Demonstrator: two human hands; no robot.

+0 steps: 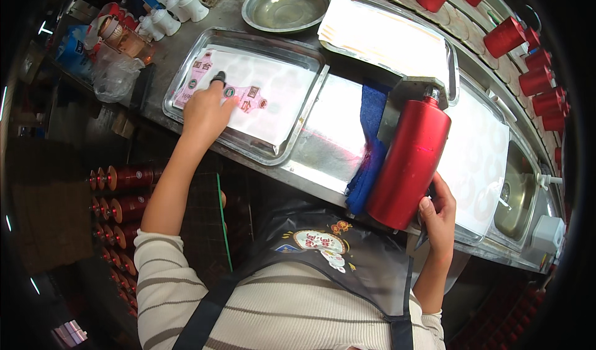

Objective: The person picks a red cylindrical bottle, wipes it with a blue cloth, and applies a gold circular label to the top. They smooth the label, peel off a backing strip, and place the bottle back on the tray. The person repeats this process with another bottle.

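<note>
Bottle [411, 157], red, 1: tilted at metal bracket [392, 109] over worktop [221, 16], blue cloth [372, 117] beside. Right hand [439, 218]: fingers loosely curled against bottle's lower side, grip unclear. Left hand [208, 114]: partly open, capped forefinger at pink labels [249, 99], hold unclear; metal tray [245, 144] beneath.

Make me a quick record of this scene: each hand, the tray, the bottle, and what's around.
Left hand: left hand at the pink labels, dark cover on one finger
Right hand: right hand beside the lower end of the red bottle; grip unclear
Tray: metal tray holding white sheets and the labels
Bottle: tilted, neck pointing away from the person
Surroundings: blue cloth left of the bottle; metal basin behind the tray; sink far right
</note>
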